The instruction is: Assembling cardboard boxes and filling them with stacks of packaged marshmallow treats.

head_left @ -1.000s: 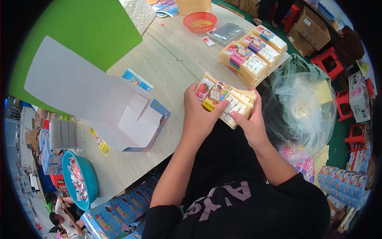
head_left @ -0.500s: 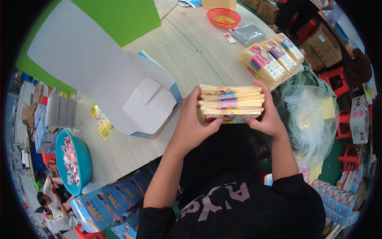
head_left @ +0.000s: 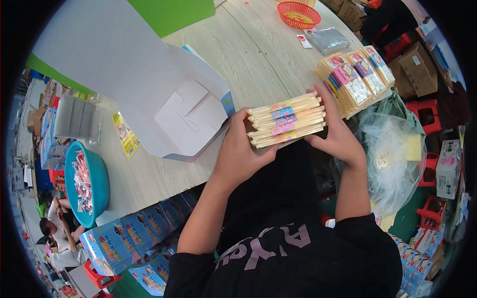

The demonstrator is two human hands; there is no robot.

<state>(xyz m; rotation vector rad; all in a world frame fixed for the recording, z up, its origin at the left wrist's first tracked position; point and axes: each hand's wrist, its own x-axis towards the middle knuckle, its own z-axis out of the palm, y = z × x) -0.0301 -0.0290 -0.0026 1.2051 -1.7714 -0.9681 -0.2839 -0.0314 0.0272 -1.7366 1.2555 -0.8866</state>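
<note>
A stack of flat cream-coloured packs (head_left: pixel 283 121) with bands of yellow, blue, purple and pink is held between my hands, edges facing up and slightly tilted. My left hand (head_left: pixel 241 149) grips its left end, thumb along the near side. At the other end my right hand (head_left: pixel 340 136) clasps the stack with fingers behind and thumb in front. Left of them an open carton (head_left: pixel 184 144) with a white inside lies on the table, its lid folded back. Similar banded packs (head_left: pixel 355 82) stand in rows beyond my right hand.
On the table (head_left: pixel 238 54) are a red basket (head_left: pixel 298 16) with yellow pieces, a clear plastic pack (head_left: pixel 328 40), a yellow card (head_left: pixel 125 135) and a teal basin (head_left: pixel 99 184) of small sachets. A plastic bag (head_left: pixel 387 154) hangs at the right; blue boxes (head_left: pixel 119 243) stand below the table.
Both hands have tilted the stack, its right end now higher, and the packs sit more evenly together. The whole view has shifted a little, with the table and carton along with it.
</note>
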